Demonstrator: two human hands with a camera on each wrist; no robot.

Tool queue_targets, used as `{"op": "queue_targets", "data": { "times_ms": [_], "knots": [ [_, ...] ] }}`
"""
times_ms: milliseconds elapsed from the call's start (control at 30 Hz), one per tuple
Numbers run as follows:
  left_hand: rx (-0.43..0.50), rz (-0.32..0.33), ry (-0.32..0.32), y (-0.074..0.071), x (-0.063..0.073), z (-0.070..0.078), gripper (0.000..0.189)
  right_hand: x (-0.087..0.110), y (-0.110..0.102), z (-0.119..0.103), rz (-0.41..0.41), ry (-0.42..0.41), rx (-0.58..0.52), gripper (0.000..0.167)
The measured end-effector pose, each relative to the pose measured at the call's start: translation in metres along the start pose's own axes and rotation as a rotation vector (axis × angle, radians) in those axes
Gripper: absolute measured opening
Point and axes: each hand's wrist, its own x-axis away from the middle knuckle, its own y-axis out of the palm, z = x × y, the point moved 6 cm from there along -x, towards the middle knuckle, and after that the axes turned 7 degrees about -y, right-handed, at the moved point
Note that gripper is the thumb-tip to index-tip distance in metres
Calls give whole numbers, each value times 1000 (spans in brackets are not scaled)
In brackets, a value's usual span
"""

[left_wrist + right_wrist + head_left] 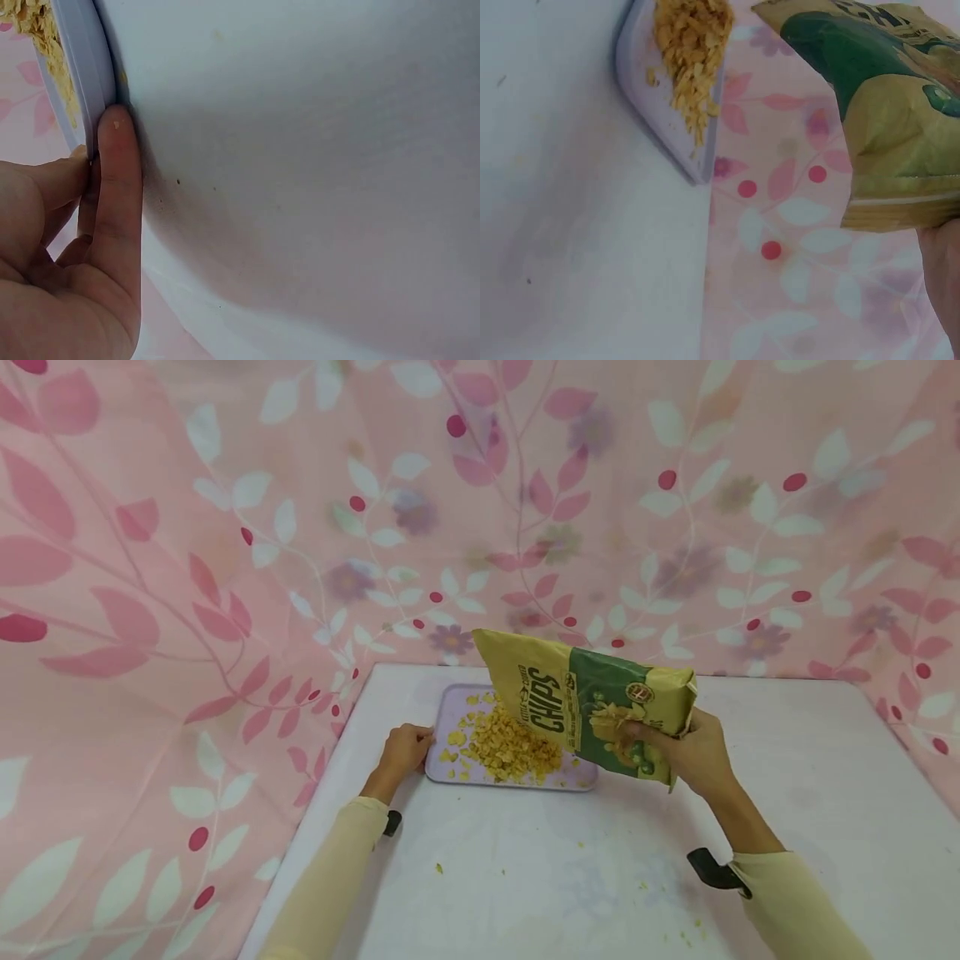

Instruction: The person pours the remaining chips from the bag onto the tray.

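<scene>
A yellow and green bag of chips is tilted over a pale purple tray, its left end low above the heap. My right hand grips the bag near its right end; in the right wrist view only a bit of that hand shows below the bag. Broken yellow chips lie piled on the tray. At the tray's left side, my left hand pinches the rim. The left wrist view shows thumb and fingers at that rim. The bag's mouth is hidden.
The tray stands on a white table. Small crumbs are scattered on the table's near right, with another bit in front of the tray. A pink leaf-patterned cloth hangs behind and to the left.
</scene>
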Motion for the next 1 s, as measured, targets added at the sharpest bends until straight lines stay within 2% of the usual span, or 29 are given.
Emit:
{"op": "queue_targets", "data": {
  "times_ms": [100, 233, 333, 367, 433, 467, 567, 667, 733, 800, 867, 933, 1000],
  "knots": [
    [3, -4, -7, 0, 0, -1, 32, -1, 2, 3, -26, 34, 11, 40],
    [13, -5, -19, 0, -1, -3, 32, -3, -4, -2, 48, 0, -25, 34],
    [-4, -2, -9, 0, -1, -4, 32, -4, -10, -5, 131, -69, -220, 34],
    [-5, 5, 2, 0, -2, -3, 31, -4, -11, -4, 143, -76, -229, 33],
    [2, 21, 20, -1, -2, -2, 30, -5, -9, 2, 113, -68, -219, 34],
    [4, 30, 27, -1, -2, -2, 28, -4, -7, 6, 81, -38, -204, 34],
    [4, 48, 36, -2, -2, -2, 26, -2, -2, 18, -16, 47, -17, 33],
    [0, 46, 27, -2, -2, -2, 27, 0, -2, 20, -18, 71, -13, 34],
    [-7, 46, 30, -1, -2, -1, 28, -1, -6, 15, 34, 33, -33, 31],
    [-10, 46, 29, -1, -2, -1, 28, -3, -10, 8, 95, -27, -149, 30],
    [-11, 48, 30, 0, -2, -2, 27, -4, -13, 2, 127, -70, -196, 31],
    [-5, 46, 29, -1, -2, -2, 27, -6, -12, 0, 95, -80, -155, 33],
    [-2, 46, 24, -1, -2, -2, 27, -6, -7, 1, 25, -56, -34, 32]
  ]
}}
